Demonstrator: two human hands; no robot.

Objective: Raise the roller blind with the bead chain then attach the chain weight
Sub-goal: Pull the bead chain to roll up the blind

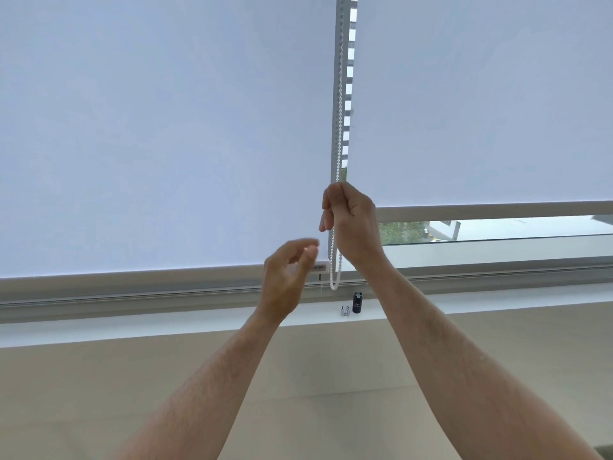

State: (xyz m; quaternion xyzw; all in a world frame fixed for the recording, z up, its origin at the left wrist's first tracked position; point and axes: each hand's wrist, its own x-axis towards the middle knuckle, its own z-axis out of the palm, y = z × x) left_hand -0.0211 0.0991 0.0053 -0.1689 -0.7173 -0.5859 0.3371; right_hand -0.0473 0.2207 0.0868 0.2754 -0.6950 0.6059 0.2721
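Note:
Two white roller blinds hang side by side. The right blind has its bottom bar raised above the sill, showing a strip of window. The left blind reaches lower. A white bead chain hangs in the gap between them, its loop ending near the sill. My right hand is shut on the chain at mid height. My left hand is lower and to the left, fingers apart, blurred, holding nothing. On the sill stand a black cylindrical chain weight and a small silver clip piece.
The white window sill runs across the view, with a beige wall below it. Through the uncovered glass I see trees and a building outside.

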